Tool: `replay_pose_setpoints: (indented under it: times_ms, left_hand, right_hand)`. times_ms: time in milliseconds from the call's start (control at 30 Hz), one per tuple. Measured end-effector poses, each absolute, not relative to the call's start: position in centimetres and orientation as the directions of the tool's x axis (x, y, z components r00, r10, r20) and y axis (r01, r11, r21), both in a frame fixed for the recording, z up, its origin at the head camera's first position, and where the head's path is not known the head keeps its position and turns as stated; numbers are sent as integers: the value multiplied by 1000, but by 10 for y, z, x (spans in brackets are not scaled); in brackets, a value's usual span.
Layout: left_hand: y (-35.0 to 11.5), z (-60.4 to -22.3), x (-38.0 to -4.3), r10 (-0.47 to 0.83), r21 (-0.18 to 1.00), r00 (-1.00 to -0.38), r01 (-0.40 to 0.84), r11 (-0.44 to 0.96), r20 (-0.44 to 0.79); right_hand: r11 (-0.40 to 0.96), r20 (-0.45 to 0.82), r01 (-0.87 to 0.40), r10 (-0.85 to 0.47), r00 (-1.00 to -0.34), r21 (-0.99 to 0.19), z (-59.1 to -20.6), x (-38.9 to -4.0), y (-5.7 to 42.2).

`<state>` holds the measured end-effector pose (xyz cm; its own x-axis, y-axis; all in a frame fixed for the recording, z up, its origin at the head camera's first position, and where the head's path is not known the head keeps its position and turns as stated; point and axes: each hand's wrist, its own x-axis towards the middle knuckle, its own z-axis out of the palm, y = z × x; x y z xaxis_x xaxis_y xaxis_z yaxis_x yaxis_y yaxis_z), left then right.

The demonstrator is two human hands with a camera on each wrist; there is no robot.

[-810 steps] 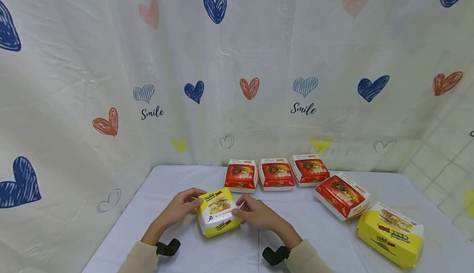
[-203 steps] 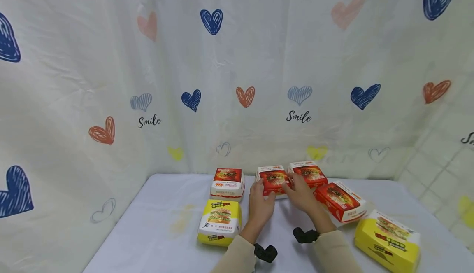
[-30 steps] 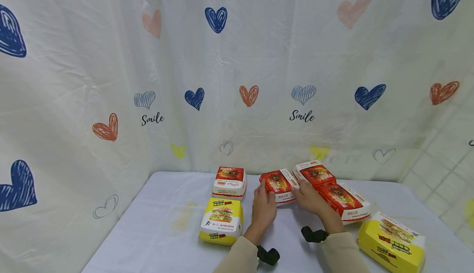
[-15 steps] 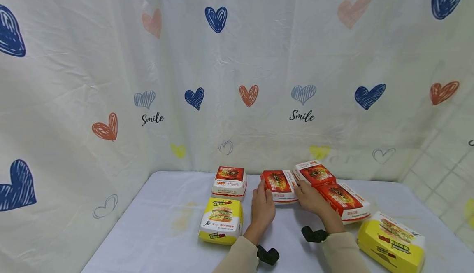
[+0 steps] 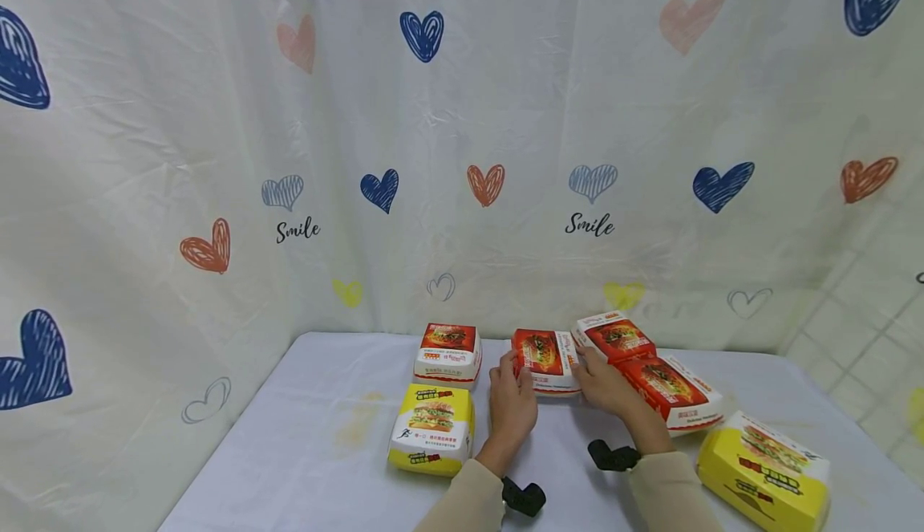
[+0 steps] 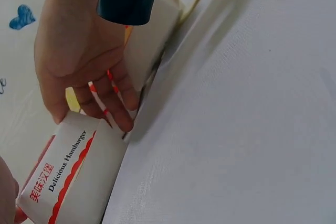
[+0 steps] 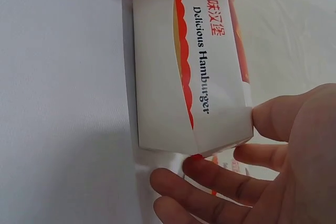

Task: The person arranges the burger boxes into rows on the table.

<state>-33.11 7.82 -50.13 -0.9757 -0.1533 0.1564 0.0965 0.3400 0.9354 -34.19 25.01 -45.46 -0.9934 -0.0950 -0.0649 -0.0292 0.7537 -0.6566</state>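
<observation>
Both hands hold a red-and-white hamburger box between them at the back middle of the table. My left hand grips its left side and my right hand its right side. In the right wrist view, the box's pale front reads "Delicious Hamburger", and the right thumb touches its upper edge. The left wrist view shows the left fingers reaching down beside the box. To the left, another red box stands behind a yellow burger box.
Right of the held box, a red box at the back touches another, angled red box. A second yellow box lies at the front right. White cloth covers the table, and a heart-patterned curtain hangs behind.
Earlier both hands held the left yellow box. The left red box has since been turned around. The held red box has been turned a quarter turn, then straightened and shifted slightly right.
</observation>
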Motion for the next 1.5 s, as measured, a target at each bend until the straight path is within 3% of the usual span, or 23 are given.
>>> replay_pose_setpoints:
  times_ms: [1267, 1500]
  left_hand:
    - [77, -502, -333, -149, 925, -972, 116, 361, 180]
    - [76, -504, -334, -160, 933, -974, 96, 348, 159]
  right_hand:
    - [663, 69, -227, -256, -964, -713, -471, -354, 252]
    - [689, 45, -198, -234, -971, -697, -468, -351, 250]
